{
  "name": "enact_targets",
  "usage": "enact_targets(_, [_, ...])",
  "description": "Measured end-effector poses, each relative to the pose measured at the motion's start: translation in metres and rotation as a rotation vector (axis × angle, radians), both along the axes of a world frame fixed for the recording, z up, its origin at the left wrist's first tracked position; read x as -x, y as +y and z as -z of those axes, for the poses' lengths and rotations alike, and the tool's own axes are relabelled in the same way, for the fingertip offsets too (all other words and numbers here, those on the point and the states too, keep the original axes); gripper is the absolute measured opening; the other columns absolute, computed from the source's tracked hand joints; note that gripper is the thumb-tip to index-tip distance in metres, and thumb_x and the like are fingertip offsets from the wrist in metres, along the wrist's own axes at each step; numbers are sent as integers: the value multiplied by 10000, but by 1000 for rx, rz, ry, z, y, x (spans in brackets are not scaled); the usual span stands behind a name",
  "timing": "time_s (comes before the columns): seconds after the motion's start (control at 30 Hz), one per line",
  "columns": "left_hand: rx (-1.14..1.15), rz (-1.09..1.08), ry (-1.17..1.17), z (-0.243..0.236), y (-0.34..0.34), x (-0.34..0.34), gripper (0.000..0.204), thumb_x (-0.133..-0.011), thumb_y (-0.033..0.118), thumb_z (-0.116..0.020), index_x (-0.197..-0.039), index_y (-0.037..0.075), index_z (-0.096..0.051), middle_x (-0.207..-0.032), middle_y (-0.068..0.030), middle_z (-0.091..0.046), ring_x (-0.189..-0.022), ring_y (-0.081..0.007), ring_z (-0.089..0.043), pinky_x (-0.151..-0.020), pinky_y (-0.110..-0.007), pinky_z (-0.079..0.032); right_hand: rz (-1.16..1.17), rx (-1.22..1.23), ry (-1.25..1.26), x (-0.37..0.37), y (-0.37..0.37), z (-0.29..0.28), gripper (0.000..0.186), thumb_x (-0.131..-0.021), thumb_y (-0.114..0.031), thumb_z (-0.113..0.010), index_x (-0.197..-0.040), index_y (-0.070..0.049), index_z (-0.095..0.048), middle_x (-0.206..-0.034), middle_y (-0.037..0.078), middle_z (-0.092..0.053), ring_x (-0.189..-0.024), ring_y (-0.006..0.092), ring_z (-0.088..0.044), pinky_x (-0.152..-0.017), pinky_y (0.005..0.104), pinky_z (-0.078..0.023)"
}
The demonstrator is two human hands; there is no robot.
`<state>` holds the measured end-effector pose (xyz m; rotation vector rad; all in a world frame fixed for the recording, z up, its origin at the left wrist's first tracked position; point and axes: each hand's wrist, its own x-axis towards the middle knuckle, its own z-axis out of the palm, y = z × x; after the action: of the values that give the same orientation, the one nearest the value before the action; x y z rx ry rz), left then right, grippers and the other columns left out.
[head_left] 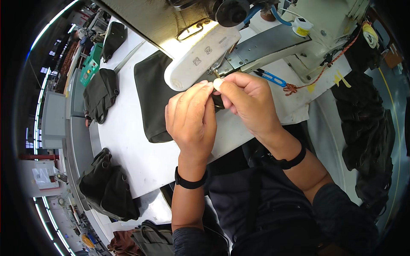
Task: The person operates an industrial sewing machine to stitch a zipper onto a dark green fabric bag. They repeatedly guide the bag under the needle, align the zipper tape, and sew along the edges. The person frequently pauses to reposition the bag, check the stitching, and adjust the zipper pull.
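In the head view, the two hands meet near the centre of the frame, just below the white head (200, 59) of a sewing machine. The left hand (191, 115) comes from the lower left, its fingers bent and drawn together to a tip; the right hand (252, 98) comes from the lower right, thumb and forefinger closed in a pinch against the left fingertips. A small dark piece (218, 101) with a glint of brass at its edge shows in the gap between the hands, below the joined tips and beside the curled lower right fingers. It seems to be held there, but most of it is hidden, so its long axis and which hand carries it cannot be told. A brass coil (216, 73) stands just above the fingertips, near the end of the flat steel arm (269, 47), which slants to the upper right.

Behind the left hand lies a smooth, matt olive panel (151, 98) with rounded corners, on the pale worktop (121, 141). Right of the right hand are blue snips (273, 78) of slim shape and a knotted, twisted orange cord (316, 83). Soft, creased dark cloth (363, 123) hangs at far right.
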<state>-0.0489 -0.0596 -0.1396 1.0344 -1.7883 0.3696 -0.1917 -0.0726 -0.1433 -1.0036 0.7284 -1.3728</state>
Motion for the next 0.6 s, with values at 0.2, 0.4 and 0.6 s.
enact_targets(0.2, [-66, -26, 15, -6, -6, 0, 236, -843, -104, -753, -1047, 13, -759, -1050, -116, -786, -930, -258, -730, -839, -342, -548, -26, -128, 21, 1, 0, -14, 218, -1036, -174, -652, -950, 3, -747, -732, 0, -658, -579, 38, -530, -511, 200, -411])
enact_targets(0.4, [-32, -75, 22, -4, -8, 3, 219, -836, -27, -794, -1032, 70, -779, -1000, -41, -789, -834, -225, -680, -784, -330, -509, -83, -118, -1, 9, -3, -14, 232, -1025, -142, -630, -988, 50, -755, -786, 65, -718, -593, 78, -605, -524, 232, -499])
enact_targets(0.6, [-8, -43, 16, -4, -12, 2, 213, -850, -90, -760, -1030, 22, -769, -1046, -106, -790, -950, -254, -741, -862, -348, -551, -21, -132, -19, 0, -4, -14, 196, -999, -107, -634, -974, 41, -760, -764, 76, -716, -572, 89, -612, -533, 235, -511])
